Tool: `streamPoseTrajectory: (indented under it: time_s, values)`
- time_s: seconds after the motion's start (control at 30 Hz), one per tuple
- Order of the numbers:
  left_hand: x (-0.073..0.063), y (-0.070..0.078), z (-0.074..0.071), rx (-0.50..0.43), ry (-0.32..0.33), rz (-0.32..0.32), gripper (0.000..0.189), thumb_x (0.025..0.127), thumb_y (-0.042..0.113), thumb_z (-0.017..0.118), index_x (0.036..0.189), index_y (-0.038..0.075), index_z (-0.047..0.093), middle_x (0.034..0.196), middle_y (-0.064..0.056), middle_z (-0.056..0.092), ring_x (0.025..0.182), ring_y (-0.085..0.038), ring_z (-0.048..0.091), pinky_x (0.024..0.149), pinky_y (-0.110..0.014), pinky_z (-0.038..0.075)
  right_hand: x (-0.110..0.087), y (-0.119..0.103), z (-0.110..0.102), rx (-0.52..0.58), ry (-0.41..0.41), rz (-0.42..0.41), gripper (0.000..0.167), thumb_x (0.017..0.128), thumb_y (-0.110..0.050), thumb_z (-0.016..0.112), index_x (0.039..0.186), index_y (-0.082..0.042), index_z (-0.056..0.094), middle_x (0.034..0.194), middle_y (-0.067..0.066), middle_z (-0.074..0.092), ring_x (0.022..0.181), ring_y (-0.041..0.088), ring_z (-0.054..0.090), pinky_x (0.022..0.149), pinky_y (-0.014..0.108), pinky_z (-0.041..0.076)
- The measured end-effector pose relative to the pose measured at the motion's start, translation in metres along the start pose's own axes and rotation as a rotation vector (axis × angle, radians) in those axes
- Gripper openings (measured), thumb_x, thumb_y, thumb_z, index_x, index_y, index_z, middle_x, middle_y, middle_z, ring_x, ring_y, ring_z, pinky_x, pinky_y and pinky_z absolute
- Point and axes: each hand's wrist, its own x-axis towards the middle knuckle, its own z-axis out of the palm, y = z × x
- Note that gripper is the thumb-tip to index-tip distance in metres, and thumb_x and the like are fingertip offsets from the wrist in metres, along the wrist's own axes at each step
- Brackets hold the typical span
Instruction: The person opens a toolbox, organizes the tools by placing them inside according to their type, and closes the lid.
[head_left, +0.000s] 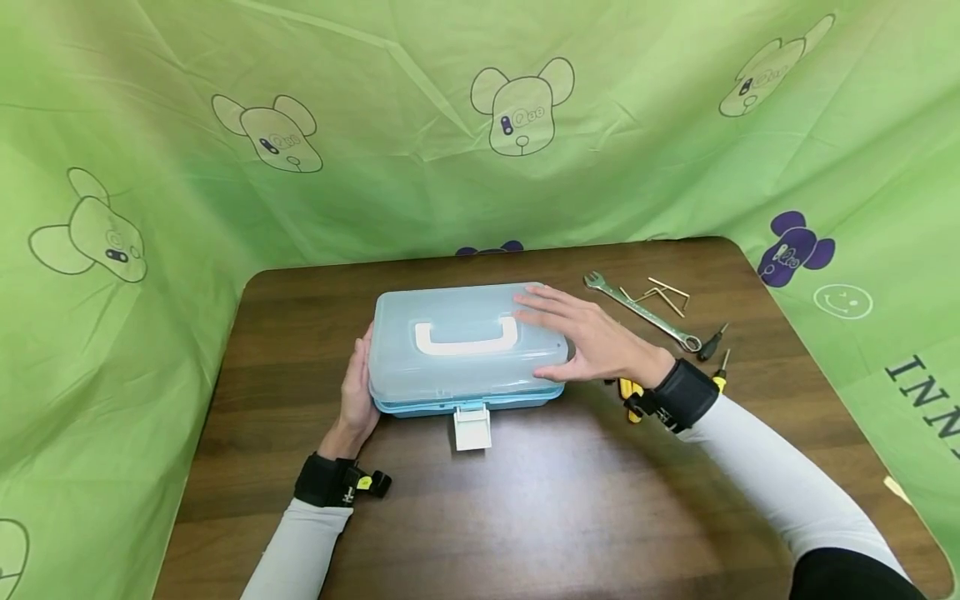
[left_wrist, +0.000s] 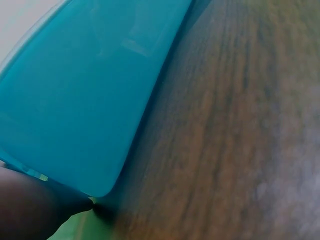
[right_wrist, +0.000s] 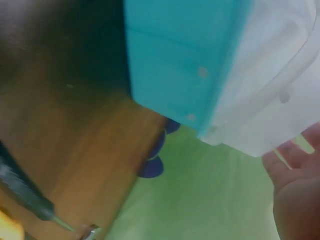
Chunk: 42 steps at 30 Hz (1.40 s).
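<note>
A light blue plastic toolbox (head_left: 457, 379) with a translucent lid and a white carry handle (head_left: 467, 345) stands on the table. Its white front latch (head_left: 472, 428) hangs down, unfastened, and the lid is down. Flat along the box's left end lies my left hand (head_left: 355, 400), its fingers straight. Over the right end of the lid spreads my right hand (head_left: 588, 333), fingers extended across the top and thumb toward the front. The left wrist view shows the blue box side (left_wrist: 95, 100) close up; in the right wrist view the right hand (right_wrist: 300, 185) is at the lid's edge.
Right of the box on the brown table (head_left: 300, 525) lie a combination wrench (head_left: 643, 312), several hex keys (head_left: 663, 296), a black-handled screwdriver (head_left: 712, 342), a yellow-handled screwdriver (head_left: 721, 380) and a yellow-handled tool (head_left: 634, 408) partly under the right wrist. A green cloth (head_left: 405, 192) hangs behind.
</note>
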Motion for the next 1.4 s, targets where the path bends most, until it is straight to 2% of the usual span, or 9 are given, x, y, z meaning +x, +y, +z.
streamPoseTrajectory:
  time_s: [0.13, 0.27, 0.4, 0.67, 0.9, 1.0, 1.1, 1.27, 1.4]
  values:
    - [0.0, 0.0, 0.002, 0.0, 0.004, 0.006, 0.079, 0.113, 0.059, 0.021, 0.171, 0.007, 0.009, 0.173, -0.006, 0.022, 0.159, -0.022, 0.017, 0.13, -0.043, 0.011, 0.007, 0.003, -0.011, 0.042, -0.047, 0.07, 0.078, 0.089, -0.053, 0.081, 0.151, -0.011, 0.059, 0.16, 0.011, 0.052, 0.151, 0.035, 0.043, 0.116, 0.059, 0.042]
    - [-0.001, 0.001, 0.003, -0.007, 0.016, 0.005, 0.077, 0.113, 0.06, 0.023, 0.168, 0.007, 0.02, 0.15, -0.004, 0.044, 0.142, -0.019, 0.036, 0.12, -0.036, 0.026, 0.014, 0.005, -0.023, 0.074, -0.116, 0.15, 0.077, 0.087, -0.044, 0.084, 0.153, -0.014, 0.058, 0.163, 0.007, 0.049, 0.152, 0.032, 0.042, 0.117, 0.061, 0.04]
    - [-0.001, 0.0, 0.004, -0.019, 0.035, -0.012, 0.071, 0.113, 0.061, 0.024, 0.163, 0.011, 0.032, 0.138, 0.001, 0.05, 0.137, -0.015, 0.041, 0.118, -0.032, 0.028, 0.021, 0.01, -0.033, 0.111, -0.16, 0.196, 0.074, 0.09, -0.041, 0.083, 0.154, -0.015, 0.057, 0.162, 0.009, 0.05, 0.15, 0.035, 0.044, 0.117, 0.063, 0.038]
    - [-0.001, -0.003, 0.01, 0.006, 0.089, -0.014, 0.066, 0.114, 0.056, 0.011, 0.157, 0.015, 0.04, 0.145, -0.002, 0.049, 0.14, -0.018, 0.04, 0.118, -0.032, 0.028, 0.034, 0.023, -0.046, 0.236, -0.204, 0.267, 0.066, 0.095, -0.038, 0.076, 0.154, -0.018, 0.057, 0.158, 0.007, 0.055, 0.145, 0.032, 0.051, 0.119, 0.059, 0.038]
    - [0.0, -0.002, 0.013, -0.004, 0.063, -0.023, 0.071, 0.112, 0.057, 0.004, 0.171, 0.017, 0.008, 0.173, -0.001, 0.019, 0.158, -0.017, 0.017, 0.127, -0.035, 0.015, 0.046, 0.036, -0.055, 0.354, -0.224, 0.37, 0.053, 0.102, -0.037, 0.069, 0.151, -0.019, 0.061, 0.149, 0.003, 0.064, 0.131, 0.023, 0.061, 0.111, 0.05, 0.045]
    - [0.001, -0.002, 0.012, -0.014, 0.062, -0.039, 0.076, 0.112, 0.058, 0.003, 0.17, 0.009, 0.003, 0.173, -0.009, 0.017, 0.159, -0.022, 0.017, 0.125, -0.03, 0.02, 0.051, 0.043, -0.057, 0.414, -0.212, 0.413, 0.047, 0.105, -0.033, 0.065, 0.149, -0.016, 0.063, 0.144, 0.006, 0.067, 0.125, 0.023, 0.064, 0.106, 0.047, 0.047]
    - [0.001, -0.002, 0.011, -0.014, 0.075, -0.043, 0.079, 0.112, 0.058, 0.003, 0.169, 0.003, 0.002, 0.172, -0.015, 0.018, 0.158, -0.025, 0.019, 0.121, -0.025, 0.025, 0.058, 0.05, -0.059, 0.495, -0.205, 0.455, 0.045, 0.108, -0.03, 0.059, 0.148, -0.01, 0.063, 0.142, 0.011, 0.068, 0.131, 0.028, 0.062, 0.11, 0.048, 0.046]
    - [0.001, -0.002, 0.009, -0.01, 0.086, -0.03, 0.079, 0.113, 0.056, 0.004, 0.169, 0.0, 0.004, 0.171, -0.018, 0.02, 0.156, -0.026, 0.024, 0.117, -0.022, 0.031, 0.065, 0.061, -0.06, 0.642, -0.199, 0.604, 0.047, 0.111, -0.036, 0.05, 0.147, -0.008, 0.063, 0.142, 0.012, 0.066, 0.13, 0.027, 0.06, 0.115, 0.051, 0.041]
    - [0.001, -0.001, 0.009, 0.01, 0.088, -0.015, 0.077, 0.114, 0.053, 0.004, 0.168, -0.001, 0.007, 0.173, -0.017, 0.02, 0.158, -0.027, 0.022, 0.119, -0.024, 0.028, 0.07, 0.068, -0.06, 0.762, -0.182, 0.731, 0.057, 0.112, -0.051, 0.045, 0.149, -0.01, 0.061, 0.146, 0.012, 0.063, 0.137, 0.028, 0.056, 0.121, 0.054, 0.034]
